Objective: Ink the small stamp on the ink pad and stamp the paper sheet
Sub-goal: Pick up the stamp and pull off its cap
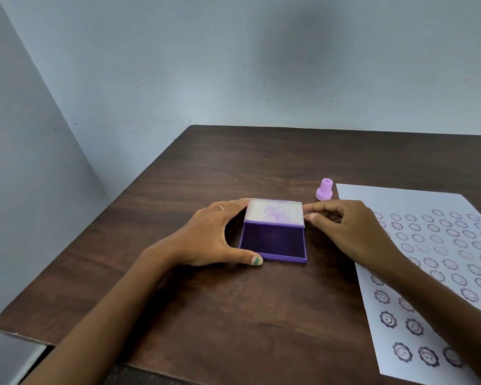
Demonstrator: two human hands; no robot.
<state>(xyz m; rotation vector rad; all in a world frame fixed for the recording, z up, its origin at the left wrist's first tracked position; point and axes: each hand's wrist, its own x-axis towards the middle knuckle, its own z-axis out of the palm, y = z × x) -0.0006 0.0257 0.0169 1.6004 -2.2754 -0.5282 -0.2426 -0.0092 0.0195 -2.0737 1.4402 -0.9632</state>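
The small stamp (324, 189), a pale lilac plastic piece with a round base and a narrower cylindrical handle, stands upright on the dark brown wood-grain table (211, 168), just beyond the far right corner of the ink pad (272, 240) and apart from both hands; the ink pad is a flat purple rectangular plastic case holding a dark violet inked surface, and it lies open near the middle of the table; its translucent white lid (274, 213), smeared with faint purple ink, is tilted up along the far edge of the pad. The left hand (214, 237) brackets the left side of the ink pad, fingers reaching to the left end of the lid and the thumb, with a green-painted nail, lying against the near left corner of the case; a thin ring shows on one finger. The right hand (347, 226) sits at the right side of the ink pad, its fingertips pinched at the right end of the lid; it grasps no other object. The white rectangular paper sheet (400, 201) lies flat to the right of the ink pad, partly under the right forearm, and carries rows of dark flower-shaped smiling-face imprints.
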